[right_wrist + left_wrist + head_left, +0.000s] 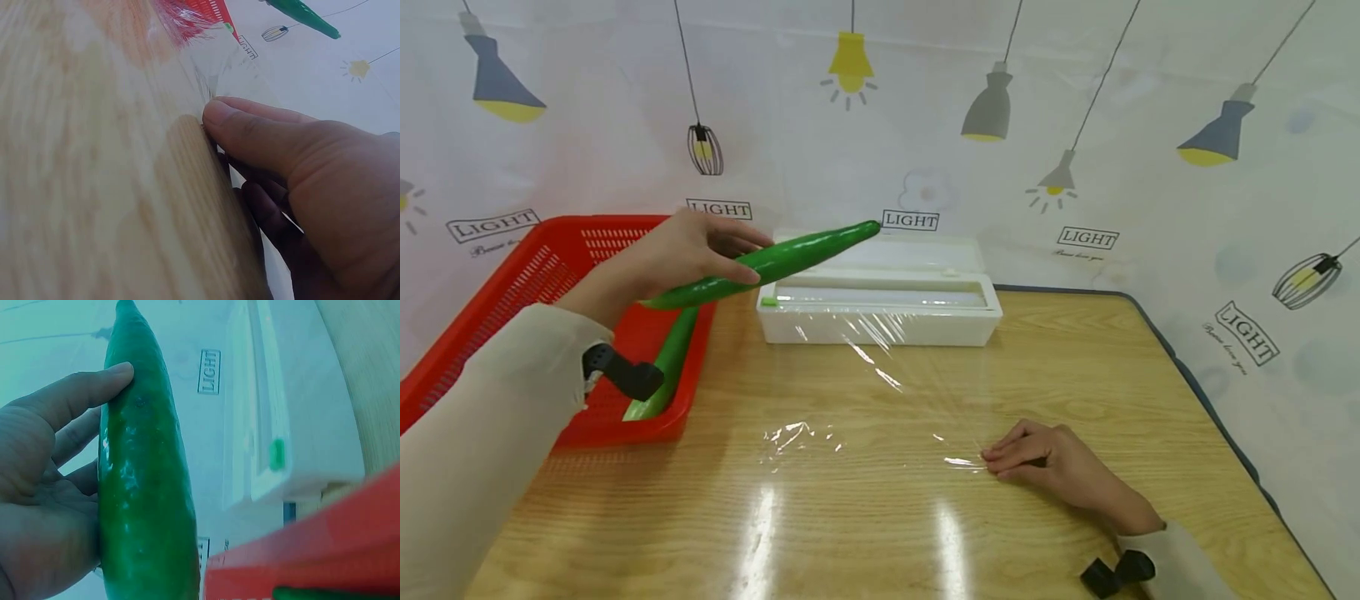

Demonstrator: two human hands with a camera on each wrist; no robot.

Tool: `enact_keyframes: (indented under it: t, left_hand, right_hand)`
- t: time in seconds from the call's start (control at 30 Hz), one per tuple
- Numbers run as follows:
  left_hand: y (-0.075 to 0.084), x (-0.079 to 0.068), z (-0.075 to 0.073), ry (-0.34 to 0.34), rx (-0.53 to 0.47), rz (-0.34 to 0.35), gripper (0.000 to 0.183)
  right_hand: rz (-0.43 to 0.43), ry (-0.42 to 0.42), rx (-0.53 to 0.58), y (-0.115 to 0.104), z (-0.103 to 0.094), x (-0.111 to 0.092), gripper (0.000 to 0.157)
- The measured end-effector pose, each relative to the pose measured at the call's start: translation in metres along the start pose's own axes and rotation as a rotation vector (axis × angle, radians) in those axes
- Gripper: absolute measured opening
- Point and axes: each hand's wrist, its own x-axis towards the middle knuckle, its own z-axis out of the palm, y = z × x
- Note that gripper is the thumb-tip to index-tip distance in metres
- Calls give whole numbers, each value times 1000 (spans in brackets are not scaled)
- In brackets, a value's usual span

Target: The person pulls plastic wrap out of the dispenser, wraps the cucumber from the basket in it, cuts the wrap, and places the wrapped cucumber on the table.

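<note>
My left hand (681, 250) grips a long green cucumber (808, 252) around its middle, thumb on the near side. Held in the air, the cucumber spans from above the basket's right side to in front of the white box's lid. Clear cling film (880, 379) stretches forward over the table from a white cling film dispenser (880, 327), whose lid stands up. At the film's front right corner, my right hand (1063, 467) pinches it between thumb and fingers; the right wrist view shows the film (209, 78) gathered at the thumb tip.
A red perforated basket (696, 375) stands on the left, with another cucumber (675, 354) in it. A green slider (769, 302) sits on the dispenser's left end. Behind the wooden table (850, 533) hangs a white sheet (1075, 50) printed with lamps.
</note>
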Motion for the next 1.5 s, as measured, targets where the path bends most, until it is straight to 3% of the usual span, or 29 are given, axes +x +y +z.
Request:
enact_keyframes:
  t: [0.13,0.6,0.93,1.17,1.5]
  left_hand:
    - [7,6,9,-13,-22,20,45]
    - [22,14,34,-76,-57,63,43]
    - [35,22,61,-129,-10,89,42]
    - [39,25,82,-194,-96,153,42]
    - [40,25,111,-209,-79,168,41]
  right_hand:
    - [-28,3,-5,10,1,-5,25]
    - [0,-13,14,13,1,-6,22]
    - [-8,-4,15,15,2,-7,24]
    - [40,-30,20,11,0,-5,21]
    - [18,-30,17,14,0,-4,22]
